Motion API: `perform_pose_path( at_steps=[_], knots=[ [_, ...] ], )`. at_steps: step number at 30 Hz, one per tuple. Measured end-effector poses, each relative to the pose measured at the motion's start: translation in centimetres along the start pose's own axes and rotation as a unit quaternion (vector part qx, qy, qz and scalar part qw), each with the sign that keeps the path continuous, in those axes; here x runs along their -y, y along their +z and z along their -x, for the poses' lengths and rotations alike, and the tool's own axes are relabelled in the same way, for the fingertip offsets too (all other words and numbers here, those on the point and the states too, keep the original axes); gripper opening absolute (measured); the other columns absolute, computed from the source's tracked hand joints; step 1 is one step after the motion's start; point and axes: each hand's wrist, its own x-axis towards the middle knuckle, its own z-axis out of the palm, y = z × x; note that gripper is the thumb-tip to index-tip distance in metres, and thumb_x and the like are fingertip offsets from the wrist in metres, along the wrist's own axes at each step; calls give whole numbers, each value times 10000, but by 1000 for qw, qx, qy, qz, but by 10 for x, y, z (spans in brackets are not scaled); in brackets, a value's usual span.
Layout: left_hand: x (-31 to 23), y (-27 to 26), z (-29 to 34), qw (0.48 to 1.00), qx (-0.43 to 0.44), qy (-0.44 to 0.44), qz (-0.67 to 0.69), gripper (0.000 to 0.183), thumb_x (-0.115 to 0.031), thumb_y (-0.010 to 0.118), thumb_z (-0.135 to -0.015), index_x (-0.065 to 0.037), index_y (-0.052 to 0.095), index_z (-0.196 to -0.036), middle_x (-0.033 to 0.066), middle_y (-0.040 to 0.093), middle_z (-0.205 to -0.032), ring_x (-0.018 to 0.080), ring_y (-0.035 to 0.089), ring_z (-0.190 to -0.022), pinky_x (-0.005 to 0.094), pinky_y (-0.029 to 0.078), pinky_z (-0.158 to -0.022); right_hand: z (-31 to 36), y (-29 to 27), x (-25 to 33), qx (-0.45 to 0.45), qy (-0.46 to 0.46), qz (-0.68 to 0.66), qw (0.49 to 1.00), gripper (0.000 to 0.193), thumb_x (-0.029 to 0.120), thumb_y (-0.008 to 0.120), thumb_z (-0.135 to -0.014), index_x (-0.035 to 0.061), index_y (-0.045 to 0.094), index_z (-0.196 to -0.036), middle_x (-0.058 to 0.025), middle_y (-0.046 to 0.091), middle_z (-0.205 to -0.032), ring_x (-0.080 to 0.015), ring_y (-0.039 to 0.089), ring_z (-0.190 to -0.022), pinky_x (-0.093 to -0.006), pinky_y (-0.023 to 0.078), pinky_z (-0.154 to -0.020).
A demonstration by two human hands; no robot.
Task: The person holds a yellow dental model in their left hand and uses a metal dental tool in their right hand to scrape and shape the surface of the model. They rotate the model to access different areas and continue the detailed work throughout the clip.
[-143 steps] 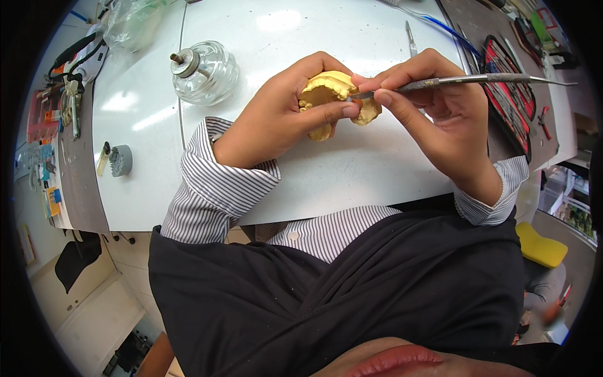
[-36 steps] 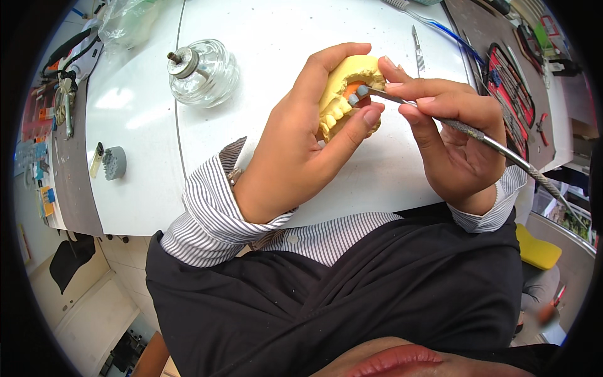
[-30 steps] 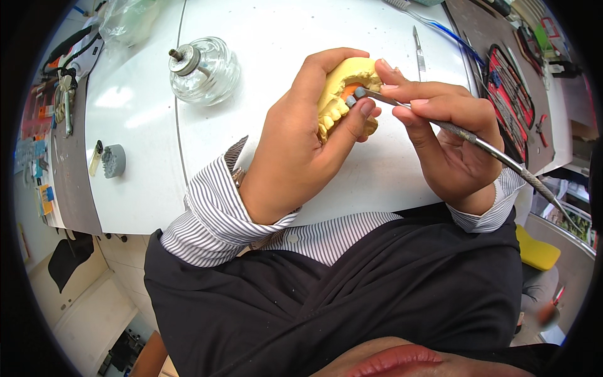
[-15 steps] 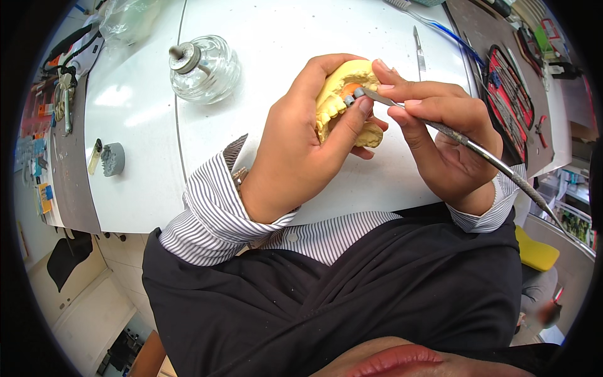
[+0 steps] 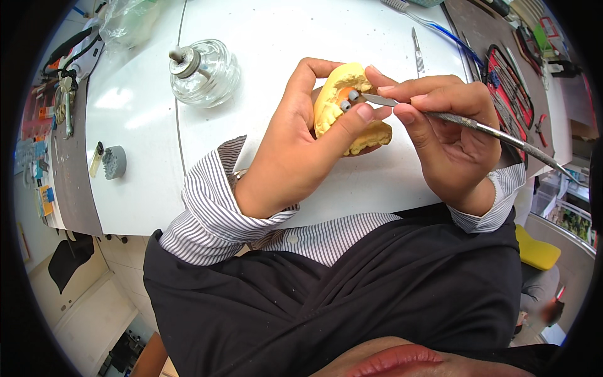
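My left hand (image 5: 301, 138) is wrapped round a yellow plaster dental model (image 5: 326, 107), with the thumb lying across its open side. On the model sit small grey tooth-like pieces (image 5: 346, 105) beside an orange patch (image 5: 343, 94). My right hand (image 5: 449, 125) holds a metal wax carver (image 5: 483, 129) like a pen. Its flat blade tip (image 5: 372, 98) points at the grey pieces, close to them; whether it touches cannot be told. Fingertips of my right hand rest near the model's far edge.
A glass spirit lamp (image 5: 204, 72) stands at the back left. A grey toothed block (image 5: 114, 162) is on the left of the white table (image 5: 144, 201). Behind my right hand lie a scalpel (image 5: 418, 53), a blue-handled brush (image 5: 440, 28) and a red tool case (image 5: 512, 94).
The model has turned and tilted in my left hand, showing more of the grey pieces. The carver's tip has drawn slightly back from them, and its shaft lies flatter.
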Motion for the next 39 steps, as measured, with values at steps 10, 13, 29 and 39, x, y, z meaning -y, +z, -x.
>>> perform_pose_path(
  at_steps=[10,13,29,39],
  knots=[
    [8,3,-1,978,-57,143,-138,323,-85,531,-902,33,332,-1127,165,569,-975,170,630,-875,251,536,-726,-5,-3,9,51,-36,66,996,234,-140,542,-819,-38,429,-997,-235,583,-951,-304,627,-946,-483,500,-890],
    [10,3,0,966,-72,172,-181,313,-69,529,-895,40,338,-1118,171,566,-973,174,629,-871,247,537,-721,-5,-4,10,54,-46,82,994,243,-128,558,-816,-32,433,-1000,-230,588,-946,-313,629,-944,-476,505,-882],
    [8,8,0,961,-63,192,-188,312,-8,507,-873,38,312,-1113,216,575,-1060,229,610,-983,288,500,-837,-2,-3,9,62,-63,106,990,264,-104,565,-821,-7,430,-1025,-214,577,-989,-355,611,-990,-493,491,-894],
    [9,10,4,969,-88,160,-169,304,-13,517,-872,36,324,-1102,207,580,-1052,223,615,-967,279,502,-814,-3,-5,7,78,-93,124,985,280,-85,569,-825,6,425,-1047,-218,567,-1027,-381,598,-1008,-508,486,-894]
  ],
)
